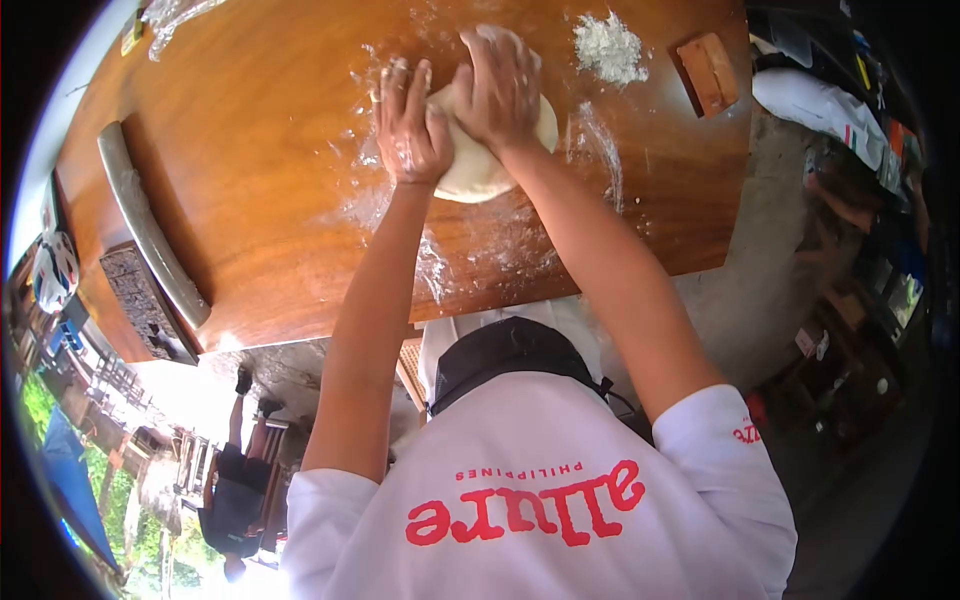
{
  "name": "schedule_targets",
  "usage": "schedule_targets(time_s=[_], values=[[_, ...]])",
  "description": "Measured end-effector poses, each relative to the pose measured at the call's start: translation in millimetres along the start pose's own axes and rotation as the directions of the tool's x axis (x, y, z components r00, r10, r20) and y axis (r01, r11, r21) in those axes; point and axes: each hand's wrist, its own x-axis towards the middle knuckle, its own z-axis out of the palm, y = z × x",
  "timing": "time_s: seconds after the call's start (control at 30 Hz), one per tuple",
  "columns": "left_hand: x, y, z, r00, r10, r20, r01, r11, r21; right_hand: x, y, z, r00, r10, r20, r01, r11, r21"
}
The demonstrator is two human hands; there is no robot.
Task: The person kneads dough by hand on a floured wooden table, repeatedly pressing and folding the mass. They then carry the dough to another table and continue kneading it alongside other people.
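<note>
Hands were both pressed flat on the pale round dough lump [488, 160], upper middle: left hand [410, 125], right hand [500, 88], gripping nothing, floured wooden table [270, 200] underneath.

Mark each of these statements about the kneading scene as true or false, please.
1. Both hands press on the dough. True: the left hand and the right hand lie on it.
2. The flour pile lies left of the hands. False: it lies to their right, beside a small wooden block.
3. Loose flour dusts the wooden table around the dough. True.
4. The left hand holds the long pale bar. False: the bar lies untouched near the table's left edge.
</note>
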Motion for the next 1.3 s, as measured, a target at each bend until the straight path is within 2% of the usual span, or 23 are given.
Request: schedule_targets(time_s=[0.07,0.13,0.17,0.2,0.23,0.27,0.33,0.4,0.47,0.5,0.63,0.7,0.73,0.8,0.83,0.9,0.93,1.0,1.03,1.07,1.13,1.17,1.3], values=[[7,-3,12,1.0,-0.004,-0.02,0.004,1.0,-0.005,26,-2,12,0.99,0.031,-0.137,-0.036,0.999,-0.036],[-2,9,-1,0.999,-0.013,-0.052,0.013,1.0,-0.001,35,6,19,0.998,0.03,-0.062,-0.021,0.991,0.129],[-8,24,-10,0.995,-0.086,0.056,0.092,0.989,-0.112,43,8,20,1.0,0.011,0.002,-0.011,0.962,0.272],[-10,38,-17,0.977,-0.132,0.168,0.167,0.961,-0.219,50,12,13,0.999,-0.008,-0.033,0.017,0.961,0.277],[-18,46,-20,0.986,-0.104,0.132,0.123,0.983,-0.14,50,21,-2,0.984,0.152,0.093,-0.177,0.774,0.607],[-33,53,-20,0.991,-0.083,0.102,0.089,0.994,-0.063,47,30,-20,0.931,0.24,0.276,-0.358,0.453,0.817],[-65,71,-23,0.958,-0.278,0.072,0.275,0.96,0.045,24,32,-69,0.982,0.169,0.085,-0.188,0.837,0.513],[-85,85,-28,0.928,-0.372,0.029,0.371,0.928,0.037,-13,38,-80,0.944,0.2,0.262,-0.286,0.892,0.349],[-101,89,-31,0.801,-0.592,0.094,0.598,0.798,-0.076,-63,29,-70,0.961,0.14,0.241,-0.22,0.911,0.35],[-105,82,-36,0.83,-0.551,0.085,0.557,0.812,-0.174,-84,20,-71,0.969,0.084,0.231,-0.163,0.922,0.351],[-85,66,-66,0.871,-0.491,0.001,0.482,0.856,-0.189,-134,-32,-104,0.977,0.098,0.192,-0.142,0.963,0.23],[-70,77,-70,0.866,-0.492,0.091,0.455,0.699,-0.551,-164,-57,-122,0.975,0.069,0.212,-0.108,0.978,0.18],[-68,83,-73,0.871,-0.483,0.085,0.442,0.698,-0.563,-175,-65,-129,0.972,0.035,0.231,-0.066,0.989,0.131],[-62,95,-80,0.796,-0.33,0.507,0.484,0.85,-0.206,-195,-72,-137,0.991,-0.079,0.105,0.071,0.994,0.081],[-63,90,-74,0.765,-0.322,0.558,0.491,0.852,-0.182,-202,-69,-141,0.989,-0.029,0.145,0.002,0.982,0.187],[-79,86,-71,0.799,-0.274,0.536,0.421,0.891,-0.172,-204,-50,-141,0.943,0.113,0.314,-0.228,0.905,0.358],[-84,90,-77,0.816,-0.234,0.528,0.359,0.922,-0.146,-193,-55,-147,0.946,0.1,0.307,-0.214,0.906,0.366],[-104,90,-89,0.846,-0.231,0.48,0.345,0.924,-0.163,-184,-67,-155,0.899,0.378,0.219,-0.437,0.794,0.424],[-116,85,-93,0.876,-0.237,0.42,0.378,0.878,-0.293,-182,-67,-141,0.939,0.34,0.043,-0.334,0.878,0.343],[-128,81,-96,0.899,-0.252,0.358,0.396,0.816,-0.42,-185,-68,-130,0.938,0.343,0.048,-0.338,0.875,0.348],[-153,71,-109,0.889,-0.265,0.375,0.422,0.791,-0.442,-189,-71,-104,0.983,0.184,0.01,-0.178,0.933,0.312],[-167,62,-108,0.928,-0.225,0.298,0.346,0.816,-0.462,-197,-74,-90,0.99,0.131,0.049,-0.14,0.937,0.322],[-210,48,-104,0.972,-0.175,0.157,0.231,0.837,-0.496,-222,-112,-88,0.996,0.077,0.032,-0.083,0.971,0.225]])
